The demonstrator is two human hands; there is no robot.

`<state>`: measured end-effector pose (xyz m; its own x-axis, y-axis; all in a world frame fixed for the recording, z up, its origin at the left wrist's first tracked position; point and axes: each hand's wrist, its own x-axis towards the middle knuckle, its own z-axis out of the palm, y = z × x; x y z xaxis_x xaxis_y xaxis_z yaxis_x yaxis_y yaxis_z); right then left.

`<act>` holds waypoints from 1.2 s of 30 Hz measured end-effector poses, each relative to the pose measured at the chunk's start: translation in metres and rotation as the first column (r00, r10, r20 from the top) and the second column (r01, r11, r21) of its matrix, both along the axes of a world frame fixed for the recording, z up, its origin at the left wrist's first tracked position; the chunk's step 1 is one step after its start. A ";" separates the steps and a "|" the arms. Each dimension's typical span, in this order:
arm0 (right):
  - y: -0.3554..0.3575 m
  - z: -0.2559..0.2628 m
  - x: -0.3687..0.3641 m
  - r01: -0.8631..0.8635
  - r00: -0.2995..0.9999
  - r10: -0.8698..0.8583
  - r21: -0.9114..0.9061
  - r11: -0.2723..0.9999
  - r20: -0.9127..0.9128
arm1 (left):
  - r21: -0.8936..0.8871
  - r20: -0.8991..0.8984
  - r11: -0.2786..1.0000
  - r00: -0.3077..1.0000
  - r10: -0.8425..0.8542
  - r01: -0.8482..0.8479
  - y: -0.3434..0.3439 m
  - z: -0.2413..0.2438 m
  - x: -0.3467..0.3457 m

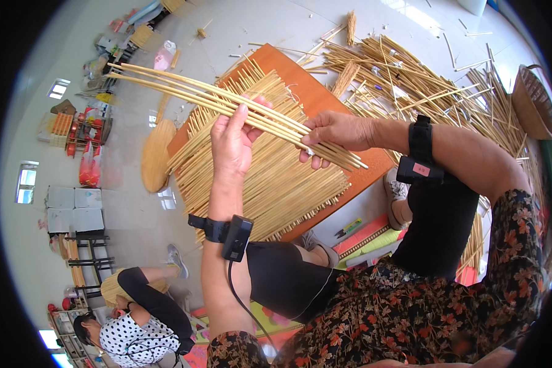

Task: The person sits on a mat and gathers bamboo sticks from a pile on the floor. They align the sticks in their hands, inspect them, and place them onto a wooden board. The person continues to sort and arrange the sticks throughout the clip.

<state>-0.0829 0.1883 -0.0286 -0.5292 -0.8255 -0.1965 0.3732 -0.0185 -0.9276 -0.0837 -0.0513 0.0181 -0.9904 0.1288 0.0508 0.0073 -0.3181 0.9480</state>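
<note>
Several long, pale plant stalks [188, 94] lie side by side in my two hands, held slantwise above a low orange-brown board [269, 57]. My left hand [237, 133] grips them around their middle, thumb on top. Nearer their right end, my right hand [324, 135] closes on the same stalks, with a small white bit by its fingers. Below both hands, a thick layer of similar stalks [267, 184] lies in rows across the board; whether they are joined cannot be told.
Loose stalks [409, 78] lie heaped on the floor at upper right, near a woven basket [526, 103]. An oval woven piece [158, 156] lies left of the board. A green-handled tool [349, 227] rests near my feet. Another person [138, 331] sits at lower left.
</note>
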 end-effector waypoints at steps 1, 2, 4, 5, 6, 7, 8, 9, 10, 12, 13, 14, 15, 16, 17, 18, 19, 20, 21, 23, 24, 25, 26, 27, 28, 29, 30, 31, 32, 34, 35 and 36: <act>0.000 0.001 0.000 0.018 1.000 -0.018 0.024 1.000 0.001 | 0.006 0.013 1.000 1.000 -0.007 0.007 0.000 0.000 0.000; 0.000 0.001 0.000 0.037 0.999 -0.037 0.048 0.998 0.001 | 0.013 0.026 1.000 1.000 -0.015 0.015 0.000 0.000 0.001; 0.002 0.005 0.001 0.051 0.999 -0.050 0.080 0.996 -0.008 | -0.002 0.033 1.000 0.999 -0.029 0.029 -0.003 0.000 0.002; 0.003 0.005 0.000 0.057 0.998 -0.057 0.061 0.997 -0.009 | -0.006 0.031 1.000 0.999 -0.018 0.018 -0.004 0.000 0.003; 0.004 0.003 -0.001 0.065 0.998 -0.065 0.045 0.997 -0.009 | -0.007 0.030 1.000 1.000 -0.008 0.009 -0.004 0.000 0.004; 0.006 0.001 -0.002 0.073 0.997 -0.073 0.030 0.997 -0.008 | -0.008 0.030 1.000 1.000 0.001 0.000 -0.003 0.000 0.005; 0.008 -0.002 -0.003 0.082 0.996 -0.081 0.033 0.996 -0.036 | -0.021 0.021 1.000 1.000 -0.001 0.001 -0.002 0.001 0.006; 0.009 -0.002 -0.004 0.087 0.994 -0.084 0.035 0.996 -0.062 | -0.022 0.018 1.000 1.000 -0.006 0.007 -0.001 0.003 0.008; 0.010 -0.002 -0.005 0.092 0.992 -0.088 0.037 0.995 -0.088 | -0.024 0.014 1.000 1.000 -0.012 0.013 0.000 0.005 0.010; 0.017 0.001 -0.009 0.148 0.979 -0.132 0.100 0.984 -0.158 | -0.042 0.007 0.999 1.000 -0.013 0.013 0.002 0.008 0.012; 0.021 0.003 -0.012 0.179 0.969 -0.152 0.132 0.975 -0.193 | -0.057 0.004 0.998 1.000 -0.008 0.009 0.003 0.008 0.013; 0.028 0.005 -0.015 0.239 0.956 -0.203 0.159 0.958 -0.212 | -0.073 0.001 0.997 1.000 -0.005 0.005 0.004 0.007 0.013; 0.042 0.006 -0.022 0.334 0.922 -0.275 0.204 0.920 -0.272 | -0.076 -0.003 0.997 1.000 -0.023 0.022 0.010 0.008 0.010; 0.058 0.009 -0.029 0.336 0.929 -0.290 0.195 0.921 -0.230 | -0.083 -0.003 0.996 0.999 -0.033 0.032 0.013 0.007 0.010; 0.077 0.014 -0.035 0.342 0.932 -0.308 0.186 0.921 -0.188 | -0.090 -0.003 0.995 0.999 -0.046 0.045 0.016 0.006 0.009; 0.092 0.021 -0.038 0.363 0.924 -0.322 0.207 0.909 -0.205 | -0.088 0.001 0.995 0.999 -0.046 0.046 0.016 0.005 0.010; 0.106 0.028 -0.039 0.385 0.915 -0.338 0.227 0.894 -0.222 | -0.086 0.005 0.995 0.999 -0.049 0.049 0.014 0.004 0.011; 0.119 0.034 -0.038 0.400 0.909 -0.337 0.284 0.871 -0.247 | -0.086 0.011 0.995 0.999 -0.050 0.051 0.013 0.004 0.014; 0.134 0.036 -0.036 0.414 0.897 -0.335 0.282 0.865 -0.289 | -0.094 0.013 0.994 0.999 -0.046 0.047 0.011 0.005 0.016; 0.164 0.020 -0.033 0.478 0.866 -0.393 0.279 0.833 -0.310 | -0.105 0.016 0.993 0.999 -0.048 0.049 0.010 0.008 0.017; 0.183 0.008 -0.024 0.530 0.843 -0.449 0.317 0.787 -0.296 | -0.108 0.008 0.992 0.998 -0.066 0.066 0.016 0.006 0.014; 0.200 -0.007 -0.014 0.575 0.817 -0.502 0.353 0.738 -0.283 | -0.103 0.013 0.991 0.997 -0.082 0.083 0.022 0.005 0.010; 0.212 -0.026 -0.002 0.626 0.779 -0.532 0.385 0.678 -0.331 | -0.108 0.020 0.990 0.996 -0.088 0.090 0.026 0.007 0.010; 0.224 -0.047 0.014 0.660 0.748 -0.609 0.381 0.647 -0.263 | -0.108 0.032 0.989 0.994 -0.102 0.105 0.032 0.004 0.009; 0.240 -0.073 0.029 0.676 0.724 -0.655 0.413 0.610 -0.216 | -0.111 0.038 0.986 0.992 -0.122 0.125 0.040 0.005 0.007; 0.252 -0.103 0.042 0.681 0.700 -0.695 0.445 0.581 -0.163 | -0.129 0.046 0.982 0.990 -0.132 0.137 0.045 0.005 0.008; 0.255 -0.129 0.058 0.693 0.673 -0.728 0.455 0.559 -0.131 | -0.149 0.058 0.979 0.989 -0.135 0.142 0.048 0.005 0.010; 0.260 -0.152 0.075 0.708 0.638 -0.763 0.471 0.527 -0.106 | -0.161 0.070 0.975 0.987 -0.145 0.155 0.051 0.004 0.010; 0.269 -0.185 0.089 0.725 0.607 -0.790 0.471 0.503 -0.091 | -0.164 0.083 0.969 0.982 -0.171 0.183 0.057 0.000 0.008; 0.270 -0.223 0.113 0.725 0.582 -0.808 0.507 0.466 -0.090 | -0.194 0.116 0.962 0.978 -0.172 0.192 0.062 -0.003 0.010; 0.271 -0.239 0.124 0.737 0.560 -0.823 0.515 0.438 -0.101 | -0.207 0.130 0.958 0.976 -0.172 0.197 0.066 -0.004 0.011; 0.270 -0.248 0.130 0.729 0.558 -0.824 0.532 0.430 -0.099 | -0.211 0.147 0.955 0.973 -0.180 0.208 0.069 -0.003 0.012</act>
